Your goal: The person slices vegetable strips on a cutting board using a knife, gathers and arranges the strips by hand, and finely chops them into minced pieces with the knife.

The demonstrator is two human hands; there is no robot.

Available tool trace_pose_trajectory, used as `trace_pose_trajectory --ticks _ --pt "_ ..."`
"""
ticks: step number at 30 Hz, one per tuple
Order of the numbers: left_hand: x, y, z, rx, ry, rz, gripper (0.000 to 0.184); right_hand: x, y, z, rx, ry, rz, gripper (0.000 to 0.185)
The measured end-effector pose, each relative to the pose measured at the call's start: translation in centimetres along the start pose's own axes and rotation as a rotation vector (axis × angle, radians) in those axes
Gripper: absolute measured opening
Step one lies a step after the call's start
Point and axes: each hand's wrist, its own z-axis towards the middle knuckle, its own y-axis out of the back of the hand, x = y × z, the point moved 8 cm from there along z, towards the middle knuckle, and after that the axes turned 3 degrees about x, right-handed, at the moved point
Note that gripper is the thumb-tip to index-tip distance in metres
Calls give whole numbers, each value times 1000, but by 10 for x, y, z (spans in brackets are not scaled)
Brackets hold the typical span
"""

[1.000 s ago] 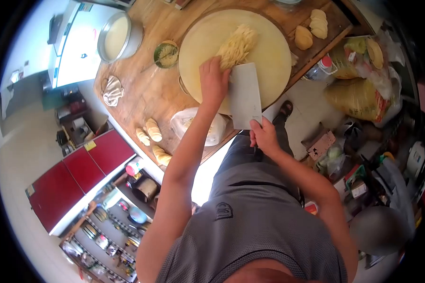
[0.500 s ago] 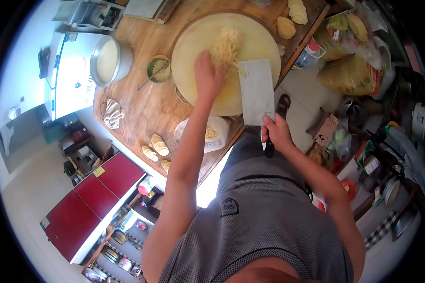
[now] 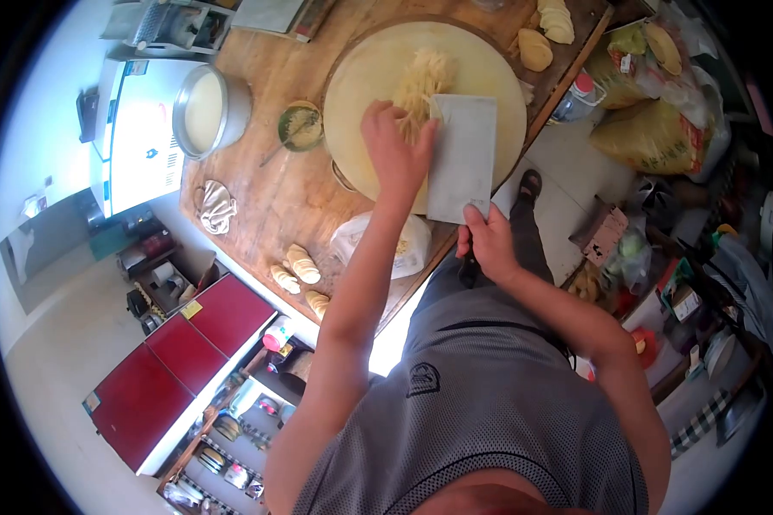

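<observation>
On the round cutting board [image 3: 352, 73] lies a pile of pale potato shreds [image 3: 429, 73]. My left hand [image 3: 397, 150] curls around the near end of the pile, with shreds between its fingers and thumb. The thumb reaches close to the blade of a cleaver [image 3: 462, 159]; whether they touch is unclear. My right hand [image 3: 489, 245] grips the cleaver's dark handle at the board's near edge. The broad blade lies over the board's right side, beside the shreds.
Sliced peeled potatoes [image 3: 301, 264] sit at the table's [image 3: 253, 193] near side, beside a plastic bag [image 3: 412, 249]. More potatoes [image 3: 535, 50] are at the far right. A small bowl [image 3: 301, 127], a large metal pot [image 3: 202, 112] and a cloth [image 3: 218, 208] stand left. Sacks [image 3: 648, 137] lie on the floor.
My left hand has spread its thumb toward the blade and closed around the near shreds. The cleaver has moved left, nearer that hand. The whole view has shifted slightly.
</observation>
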Motion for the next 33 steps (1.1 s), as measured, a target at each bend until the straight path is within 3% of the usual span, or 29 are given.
trace_pose_trajectory --ticks 3,12,16,22,24,25,27,30,33 --pt "-21 -18 8 43 -18 36 37 -6 -11 6 -38 -24 25 27" --pt "11 -23 6 20 -36 101 12 -11 -16 4 -55 -64 -46 26" --pt "28 -23 9 5 -20 82 9 -5 -1 -2 -32 -58 -117 23" --pt "34 -11 3 100 -152 6 27 13 48 -17 -89 -12 -191 24" --pt "42 -3 -6 96 -24 -25 56 12 61 -20 -97 -8 -166 24" --pt "36 -3 -12 100 -23 -24 56 11 67 -20 -120 6 -149 25" --pt "16 -16 -24 199 -83 222 84 9 73 -22 -144 15 -149 27" --pt "15 -27 -26 199 -76 301 91 4 72 -23 -142 -1 -147 27" --pt "31 -32 -24 177 -70 224 87 2 69 -24 -140 -28 -157 27"
